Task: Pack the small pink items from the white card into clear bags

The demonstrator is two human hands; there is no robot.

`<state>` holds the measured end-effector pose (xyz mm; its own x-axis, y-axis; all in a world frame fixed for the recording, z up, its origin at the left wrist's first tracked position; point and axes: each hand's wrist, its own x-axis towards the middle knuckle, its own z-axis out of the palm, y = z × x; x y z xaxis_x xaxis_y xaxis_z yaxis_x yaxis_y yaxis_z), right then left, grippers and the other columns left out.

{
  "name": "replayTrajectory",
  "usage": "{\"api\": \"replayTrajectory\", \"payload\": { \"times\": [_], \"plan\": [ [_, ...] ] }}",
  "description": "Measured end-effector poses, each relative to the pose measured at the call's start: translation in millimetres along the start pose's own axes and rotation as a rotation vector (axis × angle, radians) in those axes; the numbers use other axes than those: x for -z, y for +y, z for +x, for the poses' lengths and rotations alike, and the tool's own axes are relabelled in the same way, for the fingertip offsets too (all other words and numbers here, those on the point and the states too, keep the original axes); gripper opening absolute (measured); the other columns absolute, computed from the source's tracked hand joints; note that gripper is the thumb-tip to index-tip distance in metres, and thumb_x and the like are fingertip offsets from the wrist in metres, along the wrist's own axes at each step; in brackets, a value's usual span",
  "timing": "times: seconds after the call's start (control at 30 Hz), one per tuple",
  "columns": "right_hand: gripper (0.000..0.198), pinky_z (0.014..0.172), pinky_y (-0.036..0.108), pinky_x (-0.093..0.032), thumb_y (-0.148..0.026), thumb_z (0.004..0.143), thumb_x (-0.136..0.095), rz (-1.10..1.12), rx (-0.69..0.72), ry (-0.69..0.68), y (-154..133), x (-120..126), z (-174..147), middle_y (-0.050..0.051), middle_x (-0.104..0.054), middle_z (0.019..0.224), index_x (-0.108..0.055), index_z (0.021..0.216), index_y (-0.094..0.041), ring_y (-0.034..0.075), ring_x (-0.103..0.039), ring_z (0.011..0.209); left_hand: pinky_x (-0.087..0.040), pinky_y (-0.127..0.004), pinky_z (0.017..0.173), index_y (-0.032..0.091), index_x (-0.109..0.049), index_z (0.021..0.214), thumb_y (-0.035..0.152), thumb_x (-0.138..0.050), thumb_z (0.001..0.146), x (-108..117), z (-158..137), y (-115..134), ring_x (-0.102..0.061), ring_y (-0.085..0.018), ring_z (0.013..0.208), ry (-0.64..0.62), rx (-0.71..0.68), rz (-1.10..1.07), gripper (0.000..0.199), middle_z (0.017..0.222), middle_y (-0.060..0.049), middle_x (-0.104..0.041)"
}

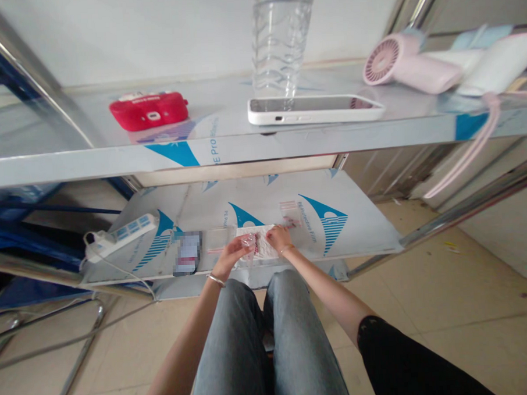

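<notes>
My left hand (234,252) pinches a small clear plastic bag (248,241) over the lower shelf. Small reddish bits show at the bag, too small to name. Under both hands lies a white textured mat or tray (266,254); which of the two I cannot tell. My right hand (279,239) is at its right part with the fingertips drawn together, and anything between them is hidden. Just beyond the right hand lies another clear bag with pink stripes (290,212). Left of the mat is a flat clear bag or case (217,240).
On the lower shelf (369,228) are a phone (188,253) and a white power strip (127,233) with a trailing cable. The upper shelf (226,149) holds a red case (149,111), a white-cased phone (316,109), a clear bottle (281,45) and a pink handheld fan (415,65).
</notes>
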<state>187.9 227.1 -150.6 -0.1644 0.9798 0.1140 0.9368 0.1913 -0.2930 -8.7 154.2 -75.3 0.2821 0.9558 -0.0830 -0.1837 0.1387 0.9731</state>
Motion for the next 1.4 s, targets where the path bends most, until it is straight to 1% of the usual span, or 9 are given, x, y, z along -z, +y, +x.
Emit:
{"api": "replayTrajectory", "payload": {
  "times": [0.3,0.4,0.53,0.73,0.9,1.0,1.13,1.23,1.4],
  "plan": [
    [0.016,0.089,0.034,-0.037,-0.023,0.084,-0.058,0.102,0.028,0.087,7,-4,-3,0.008,-0.065,0.099,-0.072,0.079,-0.020,0.023,-0.052,0.100,-0.042,-0.036,0.093,0.016,-0.067,0.106,0.033,-0.081,0.063,-6,2,3,-0.060,-0.025,0.103,-0.001,0.013,-0.020,0.048,0.108,-0.010,-0.068],
    [0.010,0.088,0.033,-0.038,-0.025,0.081,-0.063,0.287,0.009,0.220,-2,10,2,0.007,-0.066,0.094,-0.071,0.077,-0.020,0.021,-0.055,0.095,-0.042,-0.036,0.093,0.016,-0.067,0.106,0.033,-0.081,0.063,-4,1,4,-0.060,-0.025,0.103,0.000,0.011,0.004,0.048,0.108,-0.010,-0.068],
    [0.012,0.086,0.030,-0.042,-0.030,0.079,-0.067,0.599,0.143,0.405,-27,44,5,0.004,-0.066,0.083,-0.068,0.074,-0.019,0.017,-0.058,0.088,-0.043,-0.035,0.090,0.016,-0.065,0.107,0.033,-0.081,0.061,1,3,0,-0.061,-0.024,0.100,0.021,0.026,0.024,0.051,0.108,-0.010,-0.067],
    [0.016,0.087,0.032,-0.043,-0.034,0.071,-0.075,0.677,0.337,0.266,-59,78,-10,0.003,-0.067,0.087,-0.068,0.067,-0.021,0.017,-0.060,0.091,-0.043,-0.035,0.091,0.016,-0.066,0.106,0.034,-0.080,0.061,-2,9,1,-0.060,-0.023,0.099,0.009,0.008,0.024,0.050,0.103,-0.008,-0.068],
    [0.017,0.086,0.031,-0.044,-0.035,0.081,-0.066,0.642,0.234,0.303,-57,88,-1,0.004,-0.068,0.089,-0.069,0.074,-0.020,0.017,-0.061,0.090,-0.043,-0.034,0.091,0.016,-0.063,0.113,0.032,-0.079,0.065,-2,13,2,-0.060,-0.022,0.100,-0.010,-0.019,0.001,0.053,0.106,-0.009,-0.067],
    [0.012,0.086,0.030,-0.043,-0.027,0.084,-0.061,0.514,0.079,0.314,-42,79,10,0.004,-0.068,0.089,-0.069,0.082,-0.019,0.017,-0.061,0.091,-0.043,-0.034,0.092,0.016,-0.063,0.112,0.032,-0.078,0.066,2,14,1,-0.060,-0.021,0.099,-0.006,-0.032,0.011,0.051,0.106,-0.008,-0.067],
    [0.018,0.089,0.033,-0.041,-0.020,0.078,-0.065,0.229,-0.096,0.077,-19,45,12,0.007,-0.067,0.103,-0.069,0.095,-0.019,0.021,-0.059,0.098,-0.041,-0.037,0.095,0.016,-0.063,0.112,0.032,-0.078,0.066,5,14,1,-0.060,-0.022,0.102,-0.001,-0.024,0.005,0.050,0.109,-0.009,-0.067],
    [0.024,0.088,0.031,-0.041,-0.018,0.081,-0.060,0.148,-0.112,-0.041,-10,14,5,0.008,-0.065,0.108,-0.068,0.103,-0.018,0.020,-0.058,0.100,-0.041,-0.039,0.096,0.016,-0.064,0.110,0.032,-0.079,0.064,5,12,3,-0.060,-0.024,0.103,0.014,-0.019,0.000,0.051,0.109,-0.010,-0.068],
    [0.024,0.091,0.029,-0.040,-0.009,0.082,-0.051,0.110,-0.017,-0.019,-4,-13,5,0.009,-0.066,0.103,-0.072,0.091,-0.017,0.020,-0.056,0.102,-0.042,-0.040,0.096,0.016,-0.063,0.112,0.032,-0.079,0.064,9,12,3,-0.060,-0.025,0.103,0.005,-0.027,0.000,0.053,0.110,-0.010,-0.067]
  ]
}}
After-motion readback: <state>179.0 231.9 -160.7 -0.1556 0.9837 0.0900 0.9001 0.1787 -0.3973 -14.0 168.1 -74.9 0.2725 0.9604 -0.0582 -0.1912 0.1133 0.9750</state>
